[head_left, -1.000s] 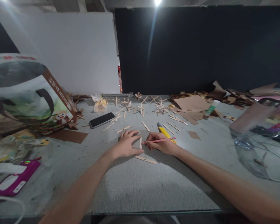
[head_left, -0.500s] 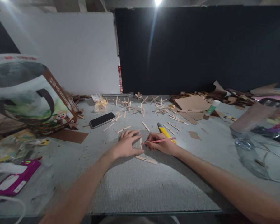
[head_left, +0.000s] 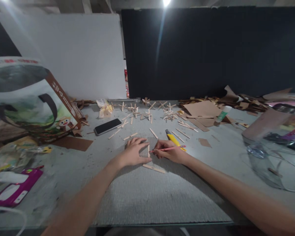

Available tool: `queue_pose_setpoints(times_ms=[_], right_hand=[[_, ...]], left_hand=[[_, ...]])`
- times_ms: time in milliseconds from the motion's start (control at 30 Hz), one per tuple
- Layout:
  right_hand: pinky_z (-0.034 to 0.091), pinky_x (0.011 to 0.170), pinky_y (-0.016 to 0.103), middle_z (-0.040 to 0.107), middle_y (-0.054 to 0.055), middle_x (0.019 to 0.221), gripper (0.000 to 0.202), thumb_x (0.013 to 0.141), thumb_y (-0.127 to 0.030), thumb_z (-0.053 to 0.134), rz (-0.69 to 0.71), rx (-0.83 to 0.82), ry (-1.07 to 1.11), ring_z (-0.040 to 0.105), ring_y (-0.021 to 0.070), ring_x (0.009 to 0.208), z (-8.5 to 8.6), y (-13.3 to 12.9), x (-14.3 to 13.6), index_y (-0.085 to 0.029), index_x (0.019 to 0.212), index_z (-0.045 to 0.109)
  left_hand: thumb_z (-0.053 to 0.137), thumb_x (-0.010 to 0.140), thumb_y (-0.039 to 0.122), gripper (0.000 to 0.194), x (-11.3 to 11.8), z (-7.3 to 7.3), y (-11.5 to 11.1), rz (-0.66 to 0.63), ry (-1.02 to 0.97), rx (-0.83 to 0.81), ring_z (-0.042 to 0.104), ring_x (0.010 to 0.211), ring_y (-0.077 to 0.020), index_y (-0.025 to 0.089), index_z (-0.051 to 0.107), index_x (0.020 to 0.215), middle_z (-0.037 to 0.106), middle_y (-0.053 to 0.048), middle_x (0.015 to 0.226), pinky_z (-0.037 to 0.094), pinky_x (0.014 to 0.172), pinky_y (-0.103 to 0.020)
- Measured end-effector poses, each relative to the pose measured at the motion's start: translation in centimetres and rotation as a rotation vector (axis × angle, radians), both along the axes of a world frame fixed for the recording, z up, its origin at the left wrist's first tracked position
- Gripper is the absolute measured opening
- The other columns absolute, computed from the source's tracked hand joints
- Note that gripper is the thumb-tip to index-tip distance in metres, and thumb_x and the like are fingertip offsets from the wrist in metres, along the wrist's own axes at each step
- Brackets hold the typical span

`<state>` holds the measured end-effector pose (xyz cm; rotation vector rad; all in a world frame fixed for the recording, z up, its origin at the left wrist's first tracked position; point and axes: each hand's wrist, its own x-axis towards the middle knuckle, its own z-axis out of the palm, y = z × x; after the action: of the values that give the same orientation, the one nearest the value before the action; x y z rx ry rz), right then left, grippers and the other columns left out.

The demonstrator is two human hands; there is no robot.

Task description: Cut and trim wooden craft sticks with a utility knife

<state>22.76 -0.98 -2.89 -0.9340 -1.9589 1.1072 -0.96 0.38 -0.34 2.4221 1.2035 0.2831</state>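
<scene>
My left hand (head_left: 134,153) rests on the table around a small wooden craft stick (head_left: 148,151), gripping it by its two ends between thumb and fingers. In my right hand (head_left: 170,153) is a thin red pencil (head_left: 174,148), its tip touching or very near the middle of that stick. Just below my left thumb lies another craft stick (head_left: 154,168) with a dark mark on it. A yellow utility knife (head_left: 174,138) lies behind my right hand. Farther back, a loose stick (head_left: 153,133) lies between the hands.
Several crossed stick pieces (head_left: 133,109) stand at the back. A phone (head_left: 108,126) lies to the left, near a large printed bag (head_left: 61,108). Cardboard (head_left: 201,108), a glue tube (head_left: 223,114) and a tumbler (head_left: 270,121) are on the right. A purple device (head_left: 21,186) sits front left.
</scene>
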Motion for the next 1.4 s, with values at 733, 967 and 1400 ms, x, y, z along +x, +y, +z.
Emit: queue_pose_setpoints(times_ms=[733, 967, 1400], right_hand=[[0.045, 0.055, 0.028, 0.066, 0.001, 0.064, 0.046, 0.09, -0.066, 0.067, -0.103, -0.013, 0.011, 0.06, 0.0155, 0.058, -0.2, -0.3, -0.3, -0.021, 0.083, 0.062], [0.042, 0.052, 0.028, 0.064, 0.0, 0.065, 0.043, 0.093, -0.064, 0.064, -0.18, 0.033, 0.072, 0.057, 0.0151, 0.056, -0.1, -0.4, 0.0, -0.022, 0.088, 0.061], [0.049, 0.059, 0.028, 0.072, 0.004, 0.072, 0.033, 0.097, -0.052, 0.063, -0.135, 0.037, 0.082, 0.065, 0.0164, 0.064, -0.2, -1.0, 0.0, -0.022, 0.087, 0.059]], left_hand=[[0.079, 0.08, 0.058, 0.073, 0.3, -0.1, -0.3, 0.022, 0.028, 0.076, 0.036, 0.149, -0.038, 0.028, 0.062, 0.144, 0.049, -0.011, 0.159, 0.028, 0.123, -0.054], [0.076, 0.086, 0.055, 0.045, 1.8, -0.6, -1.5, 0.101, 0.017, 0.288, 0.051, 0.135, -0.0372, 0.021, 0.073, 0.115, 0.066, -0.013, 0.138, 0.035, 0.115, -0.055], [0.077, 0.083, 0.017, 0.036, 1.0, -2.0, 0.0, 0.318, -0.231, 0.328, 0.062, 0.104, -0.0287, 0.021, 0.051, 0.058, 0.069, -0.007, 0.09, 0.048, 0.095, -0.042]])
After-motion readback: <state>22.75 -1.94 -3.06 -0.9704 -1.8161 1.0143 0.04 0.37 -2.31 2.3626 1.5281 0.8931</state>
